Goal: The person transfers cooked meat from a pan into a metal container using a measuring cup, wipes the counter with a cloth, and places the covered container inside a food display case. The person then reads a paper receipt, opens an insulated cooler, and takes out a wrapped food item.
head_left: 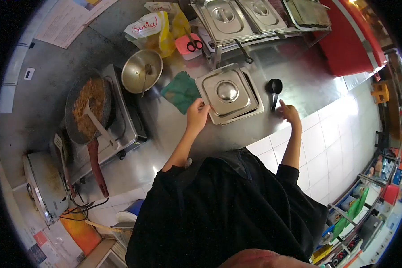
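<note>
My left hand (pixel 198 115) pinches the lower left edge of a square steel lid (pixel 239 102) with a round raised knob. The lid sits shifted to the left on a steel food pan (pixel 253 91), so the pan's right rim shows. What the pan holds is hidden. My right hand (pixel 291 113) hovers to the right of the pan, fingers partly stretched out and holding nothing visible. Just left of its fingertips lie black measuring scoops (pixel 276 85) on the counter. A crumpled green cloth (pixel 182 92) lies beside the lid's left edge.
On the left, a frying pan (pixel 94 102) of browned food with a spatula (pixel 96 120) rests on a stove (pixel 125 107). Behind are a metal bowl (pixel 142 71), a yellow-white bag (pixel 154 33), scissors (pixel 194 45) and a rack of lidded pans (pixel 223 20). A red box (pixel 350 44) stands right.
</note>
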Motion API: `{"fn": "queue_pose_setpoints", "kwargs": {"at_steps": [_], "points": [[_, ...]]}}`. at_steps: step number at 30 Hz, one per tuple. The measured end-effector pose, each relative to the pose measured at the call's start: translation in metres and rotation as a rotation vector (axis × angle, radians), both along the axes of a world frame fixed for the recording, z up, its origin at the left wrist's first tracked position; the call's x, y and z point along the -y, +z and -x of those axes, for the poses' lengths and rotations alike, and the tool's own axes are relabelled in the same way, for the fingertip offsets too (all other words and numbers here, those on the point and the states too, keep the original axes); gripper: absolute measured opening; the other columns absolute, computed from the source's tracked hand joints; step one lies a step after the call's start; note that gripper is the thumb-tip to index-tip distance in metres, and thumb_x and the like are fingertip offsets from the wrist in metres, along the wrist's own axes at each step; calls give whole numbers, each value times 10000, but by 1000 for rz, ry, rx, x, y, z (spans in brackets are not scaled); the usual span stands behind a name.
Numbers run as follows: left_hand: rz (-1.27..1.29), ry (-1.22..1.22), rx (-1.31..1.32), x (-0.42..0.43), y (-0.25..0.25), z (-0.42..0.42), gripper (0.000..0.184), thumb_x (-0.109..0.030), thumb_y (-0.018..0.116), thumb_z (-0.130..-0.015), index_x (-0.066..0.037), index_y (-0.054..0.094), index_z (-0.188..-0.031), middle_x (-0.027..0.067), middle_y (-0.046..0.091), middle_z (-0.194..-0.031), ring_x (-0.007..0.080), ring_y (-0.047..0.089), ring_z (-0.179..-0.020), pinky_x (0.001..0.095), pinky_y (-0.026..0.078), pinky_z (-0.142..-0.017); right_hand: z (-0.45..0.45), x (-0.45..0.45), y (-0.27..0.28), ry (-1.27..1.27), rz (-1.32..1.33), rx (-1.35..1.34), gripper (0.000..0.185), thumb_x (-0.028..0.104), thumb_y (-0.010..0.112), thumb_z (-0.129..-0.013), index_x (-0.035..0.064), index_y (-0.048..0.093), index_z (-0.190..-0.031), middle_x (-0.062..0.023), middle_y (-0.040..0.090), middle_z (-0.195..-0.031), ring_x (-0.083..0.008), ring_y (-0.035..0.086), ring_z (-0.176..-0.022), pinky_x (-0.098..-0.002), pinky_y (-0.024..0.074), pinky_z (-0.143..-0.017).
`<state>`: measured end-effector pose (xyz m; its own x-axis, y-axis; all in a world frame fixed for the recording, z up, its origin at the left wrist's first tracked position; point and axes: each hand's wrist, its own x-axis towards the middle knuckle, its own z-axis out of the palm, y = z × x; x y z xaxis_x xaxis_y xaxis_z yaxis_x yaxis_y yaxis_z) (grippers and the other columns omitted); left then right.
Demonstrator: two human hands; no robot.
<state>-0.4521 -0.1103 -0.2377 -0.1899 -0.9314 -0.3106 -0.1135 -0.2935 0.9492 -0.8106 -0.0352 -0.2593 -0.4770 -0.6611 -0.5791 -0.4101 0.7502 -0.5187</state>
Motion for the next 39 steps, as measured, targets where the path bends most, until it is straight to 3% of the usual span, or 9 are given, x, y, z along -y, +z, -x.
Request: {"fn": "queue_pose_setpoints", "kwargs": {"at_steps": [2,4,12,16,19,25,30,35,39], "points": [[-14,38,-21,-1,-5,-17,152,-108,553,-796,-4,541,-906,45,587,-797,92,542,-604,223,425,-504,3,-12,-9,97,71,-601,623,572,506,-774,12,601,-1029,-254,574,-984,-394,523,-950,-442,411,-851],[92,190,-43,-2,-1,-37,117,-125,535,-838,-17,551,-881,0,546,-750,62,485,-643,198,385,-557,-15,-13,19,63,76,-631,581,517,562,-763,52,558,-1112,-271,492,-1111,-399,461,-1047,-452,387,-890],[649,387,195,7,71,-86,125,-108,551,-862,6,525,-909,2,542,-744,50,469,-651,208,400,-585,-54,-7,34,79,439,-480,366,278,643,-769,59,574,-1053,-172,559,-979,-303,563,-849,-386,458,-738],[828,174,608,10,28,-89,143,-123,575,-837,2,507,-845,108,563,-663,195,549,-553,290,426,-518,-99,15,34,33,646,64,342,218,629,-800,14,544,-1061,-106,579,-789,-155,564,-693,-299,451,-619],[811,208,511,11,18,-88,134,-135,562,-842,-10,513,-839,133,575,-679,269,563,-560,325,439,-521,-117,25,31,113,497,138,368,154,621,-788,15,494,-1104,-96,582,-750,-129,557,-650,-272,441,-540],[984,120,759,17,3,-94,100,-104,570,-826,-19,524,-851,117,585,-680,255,592,-582,334,454,-519,-116,27,22,19,543,444,310,25,560,-749,49,437,-1032,-57,563,-723,-92,493,-498,-224,366,-374],[1053,301,557,0,33,-94,114,-98,590,-807,-7,535,-849,119,598,-695,230,585,-540,300,449,-492,-134,27,47,111,612,563,236,30,574,-771,56,441,-964,-23,545,-651,-70,460,-432,-204,322,-341],[1030,610,551,-55,64,-118,173,-154,548,-850,14,514,-872,95,578,-761,158,552,-652,265,434,-584,-171,35,99,199,595,814,240,65,609,-786,55,444,-959,-13,582,-752,-54,523,-566,-188,394,-453],[1120,914,156,-81,69,-130,181,-159,561,-838,10,514,-793,74,523,-671,158,494,-563,255,415,-537,-196,44,104,419,543,748,266,65,641,-772,61,446,-954,-12,590,-777,-33,484,-586,-185,386,-491]]}}
